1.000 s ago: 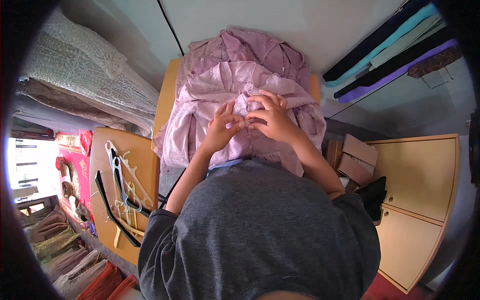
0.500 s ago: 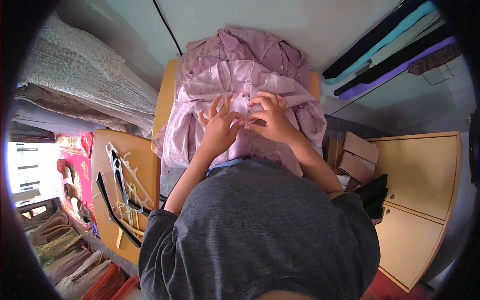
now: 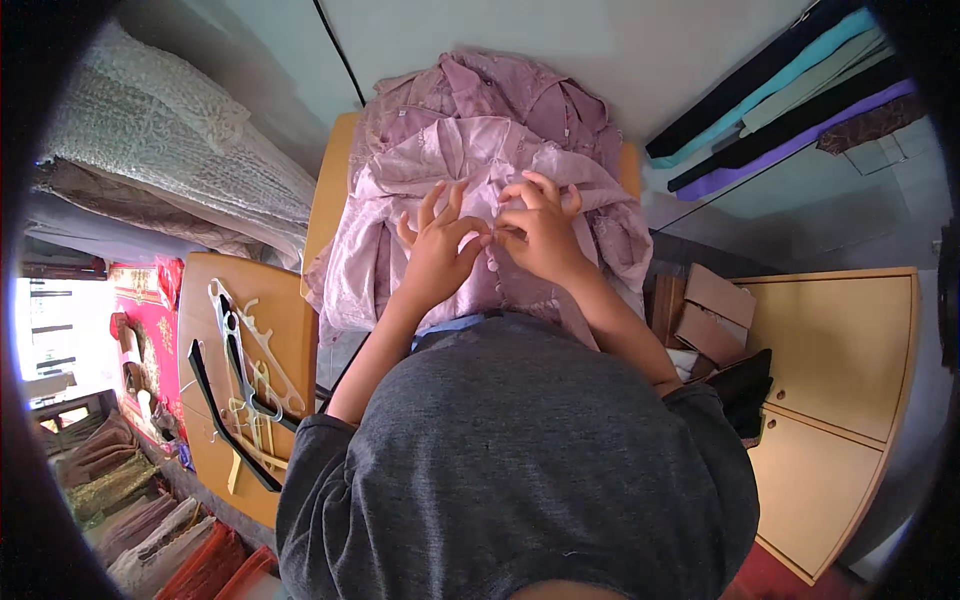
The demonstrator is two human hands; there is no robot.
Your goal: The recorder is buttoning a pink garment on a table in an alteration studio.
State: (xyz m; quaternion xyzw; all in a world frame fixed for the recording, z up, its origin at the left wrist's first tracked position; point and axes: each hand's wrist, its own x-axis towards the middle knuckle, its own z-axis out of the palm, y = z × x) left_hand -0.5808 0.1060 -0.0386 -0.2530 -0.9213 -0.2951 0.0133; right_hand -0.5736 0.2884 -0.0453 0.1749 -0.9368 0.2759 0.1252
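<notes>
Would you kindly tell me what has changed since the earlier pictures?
The left hand has fanned its outer fingers apart and, with the right hand, shifted slightly up the pink garment, away from the body. Both hands' fingertips stay close together at its front; whether they pinch anything is too small to tell. The garment lies much as before, and the hangers and cabinet stayed put.

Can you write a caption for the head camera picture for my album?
Left hand and right hand pinch at the front of a pale pink garment; hangers lie leftward.
</notes>
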